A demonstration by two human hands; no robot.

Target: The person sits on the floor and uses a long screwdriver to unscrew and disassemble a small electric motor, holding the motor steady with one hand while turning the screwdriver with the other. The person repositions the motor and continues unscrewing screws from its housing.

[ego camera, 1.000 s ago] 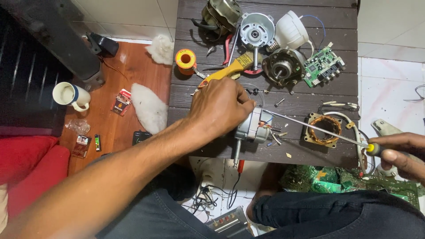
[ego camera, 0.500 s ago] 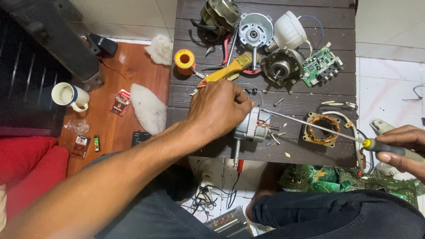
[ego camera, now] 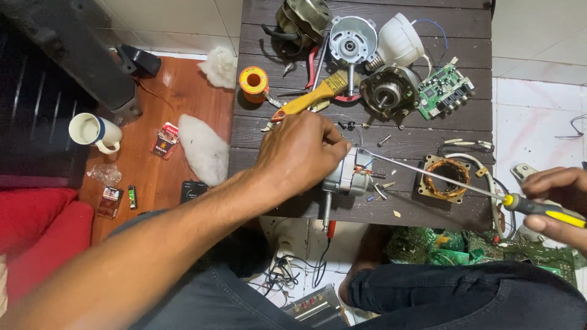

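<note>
Left hand [ego camera: 299, 153] clamps the motor [ego camera: 343, 177]; right hand [ego camera: 559, 198] grips a long screwdriver [ego camera: 440, 179] touching it

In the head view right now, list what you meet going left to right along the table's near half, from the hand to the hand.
left hand → grey motor → screwdriver shaft → copper-wound stator → right hand on the yellow-and-black handle

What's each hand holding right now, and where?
Left hand grips the motor by its housing; right hand holds the screwdriver by its yellow-black handle.
</note>
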